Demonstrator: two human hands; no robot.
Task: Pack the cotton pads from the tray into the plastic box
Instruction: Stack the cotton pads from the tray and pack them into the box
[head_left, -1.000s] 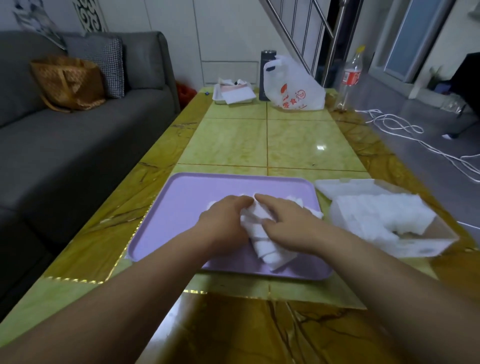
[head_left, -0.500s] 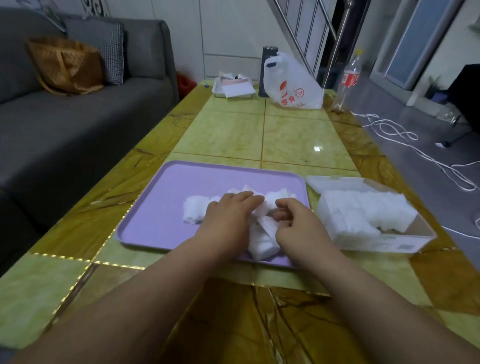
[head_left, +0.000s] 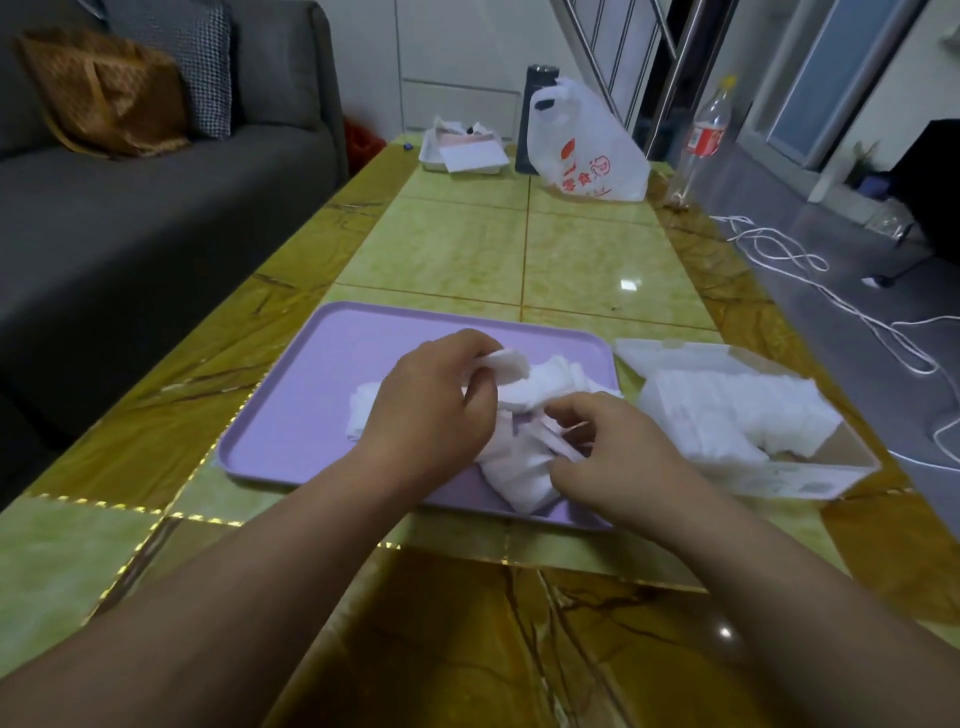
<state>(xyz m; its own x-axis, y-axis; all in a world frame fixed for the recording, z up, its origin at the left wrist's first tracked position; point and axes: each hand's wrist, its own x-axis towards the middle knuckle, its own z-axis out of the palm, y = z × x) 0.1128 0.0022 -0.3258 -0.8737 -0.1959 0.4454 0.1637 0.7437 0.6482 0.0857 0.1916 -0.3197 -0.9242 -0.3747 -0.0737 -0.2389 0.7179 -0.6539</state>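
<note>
Now I'm pinching one of the cotton pads (head_left: 519, 478) with my left hand (head_left: 431, 410), my right hand (head_left: 618, 457) curling round the rest heaped on the tray (head_left: 311, 415), beside the plastic box (head_left: 810, 473). Soft, featherlight, probably sliding apart; gripping the heap's sides seems safest.

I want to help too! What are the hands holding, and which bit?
Both hold cotton pads on the tray: the left hand pinches one pad by its edge; the right hand pinches some mid-heap.
</note>
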